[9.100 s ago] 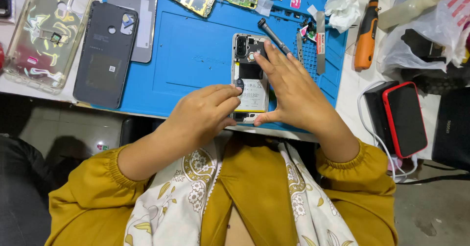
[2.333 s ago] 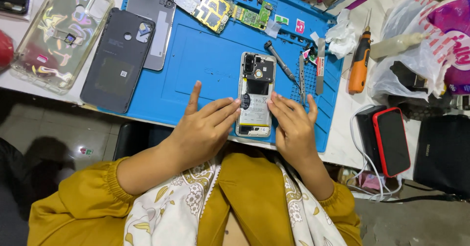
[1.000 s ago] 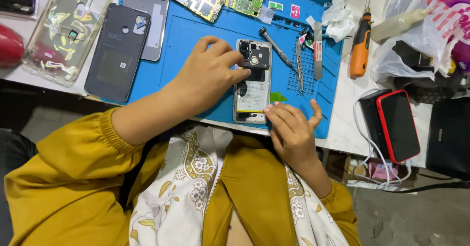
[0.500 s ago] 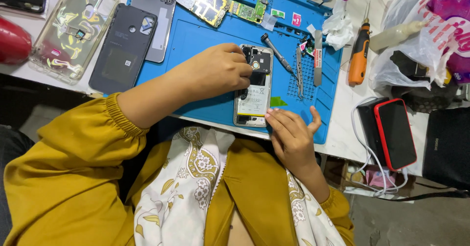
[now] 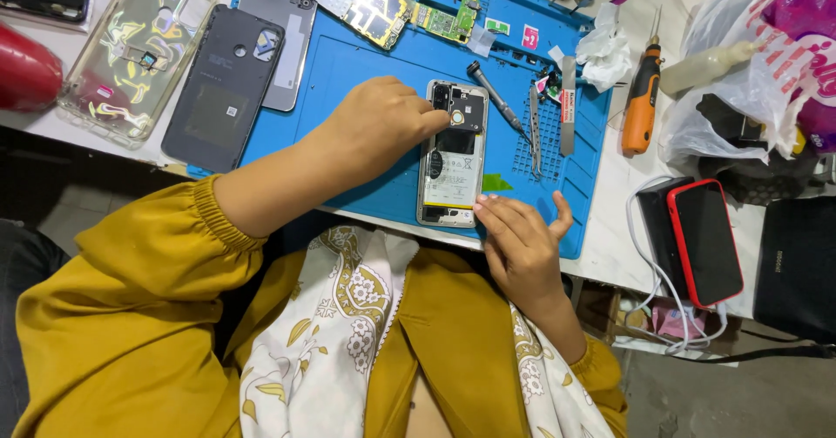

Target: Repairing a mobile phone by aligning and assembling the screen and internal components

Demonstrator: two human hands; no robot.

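**One opened phone, two hands, and a count of the parts around it**

One opened phone (image 5: 454, 155) lies back-up on the blue repair mat (image 5: 366, 81), near the mat's near edge, its battery and boards exposed. The left hand (image 5: 383, 124) rests over the phone's far end, fingers curled, with the fingertips pressed on the camera section; it grasps nothing that can be made out. The right hand (image 5: 522, 242) lies flat and released at the phone's near right corner, fingertips touching the frame.

Just right of the phone lie one dark screwdriver (image 5: 494, 96), one pair of tweezers (image 5: 534, 131) and one flat metal pry tool (image 5: 568, 104). At the far edge of the mat sit two circuit boards: a large shielded one (image 5: 366, 3) and a small green one (image 5: 446, 20). To the left lie one grey back cover (image 5: 283, 37), one black case (image 5: 225, 85) and one clear patterned case (image 5: 135, 50).

On the white bench (image 5: 614, 229) to the right are one orange electric screwdriver (image 5: 642, 107), one crumpled tissue (image 5: 603, 55) and one red-edged phone (image 5: 705, 242) stacked on a black power bank (image 5: 655, 220) with a white cable.
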